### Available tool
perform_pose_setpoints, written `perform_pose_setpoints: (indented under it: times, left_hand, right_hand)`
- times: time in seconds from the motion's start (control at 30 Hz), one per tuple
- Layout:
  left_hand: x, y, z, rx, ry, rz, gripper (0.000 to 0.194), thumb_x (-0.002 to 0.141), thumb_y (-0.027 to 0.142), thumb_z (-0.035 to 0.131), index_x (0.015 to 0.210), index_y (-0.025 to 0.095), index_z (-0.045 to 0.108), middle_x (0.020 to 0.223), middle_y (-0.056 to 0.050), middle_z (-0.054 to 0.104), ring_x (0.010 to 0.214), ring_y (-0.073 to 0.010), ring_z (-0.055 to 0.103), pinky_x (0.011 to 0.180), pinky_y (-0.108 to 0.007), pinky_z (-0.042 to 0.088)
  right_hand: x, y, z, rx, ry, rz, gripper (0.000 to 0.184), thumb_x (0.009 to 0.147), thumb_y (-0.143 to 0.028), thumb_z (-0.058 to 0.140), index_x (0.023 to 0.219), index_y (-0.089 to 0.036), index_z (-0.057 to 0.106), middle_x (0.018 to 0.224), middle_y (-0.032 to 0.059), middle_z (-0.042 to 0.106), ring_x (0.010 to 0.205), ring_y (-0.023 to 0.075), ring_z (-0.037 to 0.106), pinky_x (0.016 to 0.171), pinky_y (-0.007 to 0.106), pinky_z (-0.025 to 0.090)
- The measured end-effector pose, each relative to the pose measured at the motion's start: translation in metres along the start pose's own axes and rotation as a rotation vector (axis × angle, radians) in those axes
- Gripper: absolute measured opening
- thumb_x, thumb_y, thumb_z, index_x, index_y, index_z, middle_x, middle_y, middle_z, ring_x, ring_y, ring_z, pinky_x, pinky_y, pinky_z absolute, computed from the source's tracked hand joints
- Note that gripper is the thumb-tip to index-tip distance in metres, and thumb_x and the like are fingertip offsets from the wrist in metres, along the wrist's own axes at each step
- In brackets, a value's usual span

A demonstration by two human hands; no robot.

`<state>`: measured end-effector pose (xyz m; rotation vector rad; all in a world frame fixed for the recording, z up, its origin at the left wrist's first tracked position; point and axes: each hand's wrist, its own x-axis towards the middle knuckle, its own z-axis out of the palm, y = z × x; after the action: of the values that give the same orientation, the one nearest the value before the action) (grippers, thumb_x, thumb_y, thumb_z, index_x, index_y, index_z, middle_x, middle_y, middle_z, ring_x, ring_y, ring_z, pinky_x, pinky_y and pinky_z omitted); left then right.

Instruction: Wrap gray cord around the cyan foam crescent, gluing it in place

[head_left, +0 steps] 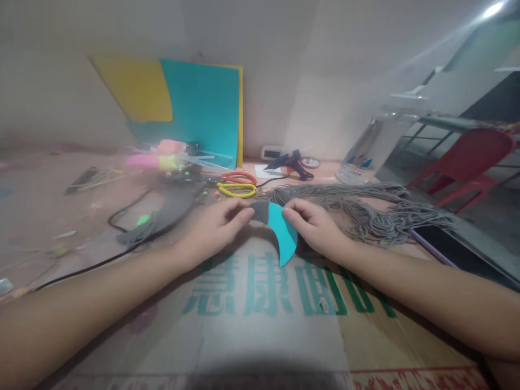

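Over the middle of the table, my left hand [219, 222] pinches a dark grey piece [260, 212] between thumb and fingers. My right hand [314, 222] pinches a curved, pointed turquoise piece [283, 235] that looks like cut foam sheet or card. The two pieces meet edge to edge; whether they are joined I cannot tell. The turquoise tip points down toward printed cardboard [260, 338] under my hands. Just beyond my left hand lie scissors with red and yellow handles [238, 187].
Grey cord [377, 208] is heaped at right, near a phone [459, 249] and a clear plastic jar [371, 143]. A glue gun [290, 162] and small white clock [272, 153] stand behind. Yellow and turquoise sheets [203, 108] lean on the wall. A black cable [93, 265] crosses the left side.
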<state>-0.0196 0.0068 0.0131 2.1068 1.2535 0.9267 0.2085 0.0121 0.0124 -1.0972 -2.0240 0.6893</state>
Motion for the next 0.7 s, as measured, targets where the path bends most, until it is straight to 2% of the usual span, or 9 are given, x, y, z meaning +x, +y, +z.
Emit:
perform_pose_setpoints:
  times: [0.13,0.2,0.3,0.33,0.4,0.47,0.5,0.6,0.7]
  left_hand:
    - [-0.0029,0.0006,-0.0006,-0.009,-0.053,-0.037,0.034,0.093,0.048,0.046,0.082,0.018,0.057,0.065,0.003,0.053,0.059,-0.0121,0.049,0.053,-0.023,0.036]
    - [-0.0033,-0.0009,-0.0012,-0.069,-0.093,-0.069,0.035,0.093,0.049,0.043,0.084,0.018,0.056,0.06,0.004,0.051,0.053,-0.0109,0.047,0.049,-0.022,0.034]
    - [-0.0033,-0.0043,-0.0008,-0.125,-0.164,-0.075,0.036,0.094,0.05,0.043,0.082,0.018,0.055,0.056,0.005,0.049,0.048,-0.0095,0.044,0.046,-0.021,0.031]
    - [-0.0032,-0.005,-0.0004,-0.123,-0.179,-0.067,0.036,0.094,0.05,0.043,0.08,0.018,0.055,0.056,0.005,0.049,0.048,-0.0094,0.044,0.046,-0.021,0.031]
    - [-0.0027,-0.0054,0.0001,-0.101,-0.196,-0.048,0.036,0.093,0.049,0.044,0.079,0.017,0.055,0.058,0.004,0.052,0.05,-0.0097,0.046,0.047,-0.022,0.033]
    - [-0.0022,-0.0047,0.0003,-0.066,-0.204,-0.032,0.036,0.093,0.047,0.044,0.08,0.017,0.057,0.061,0.003,0.055,0.053,-0.0105,0.048,0.05,-0.022,0.035]
    - [-0.0019,-0.0043,0.0003,-0.046,-0.202,-0.02,0.036,0.093,0.047,0.044,0.081,0.016,0.059,0.063,0.002,0.056,0.054,-0.0109,0.049,0.051,-0.023,0.035]
    - [-0.0017,-0.003,-0.0001,0.01,-0.191,0.027,0.035,0.093,0.045,0.045,0.084,0.016,0.061,0.07,0.001,0.06,0.06,-0.0121,0.052,0.054,-0.023,0.038]
    - [-0.0018,-0.0017,-0.0006,0.027,-0.18,0.048,0.036,0.092,0.045,0.045,0.078,0.016,0.06,0.069,0.0,0.059,0.062,-0.0131,0.052,0.056,-0.024,0.038]
  right_hand:
    - [-0.003,-0.0038,0.0012,0.06,-0.069,0.021,0.028,0.092,-0.034,0.047,0.069,-0.019,0.049,0.061,-0.0038,0.048,0.056,0.0095,0.045,0.053,0.022,0.037]
    - [-0.0049,-0.0048,0.0023,0.128,-0.058,0.037,0.031,0.094,-0.036,0.045,0.069,-0.019,0.049,0.06,-0.0038,0.047,0.054,0.0091,0.045,0.051,0.022,0.037]
    - [-0.0065,-0.0056,0.0045,0.28,0.012,0.065,0.018,0.094,-0.035,0.047,0.088,-0.019,0.054,0.065,-0.0039,0.051,0.051,0.0088,0.047,0.047,0.022,0.038]
    - [-0.0065,-0.0057,0.0053,0.325,0.013,0.075,0.014,0.093,-0.032,0.05,0.098,-0.02,0.054,0.07,-0.0032,0.055,0.052,0.0087,0.049,0.047,0.022,0.039]
    - [-0.006,-0.0054,0.007,0.387,-0.025,0.063,0.025,0.09,-0.027,0.055,0.114,-0.021,0.052,0.089,0.001,0.062,0.058,0.0085,0.054,0.051,0.022,0.043]
    - [-0.0052,-0.004,0.0085,0.422,-0.075,0.032,0.03,0.089,-0.025,0.057,0.118,-0.022,0.053,0.107,0.0045,0.063,0.069,0.0092,0.057,0.058,0.023,0.046]
    - [-0.0049,-0.0029,0.0092,0.427,-0.093,0.025,0.029,0.088,-0.025,0.058,0.117,-0.022,0.054,0.109,0.0047,0.063,0.072,0.0095,0.058,0.06,0.023,0.047]
    - [-0.0044,0.0012,0.0098,0.405,-0.129,0.063,0.021,0.089,-0.026,0.058,0.109,-0.02,0.06,0.089,0.001,0.065,0.067,0.0092,0.057,0.058,0.022,0.045]
    - [-0.004,0.0038,0.0085,0.354,-0.132,0.099,0.014,0.088,-0.029,0.058,0.096,-0.018,0.063,0.075,-0.0019,0.062,0.059,0.0077,0.053,0.054,0.021,0.043]
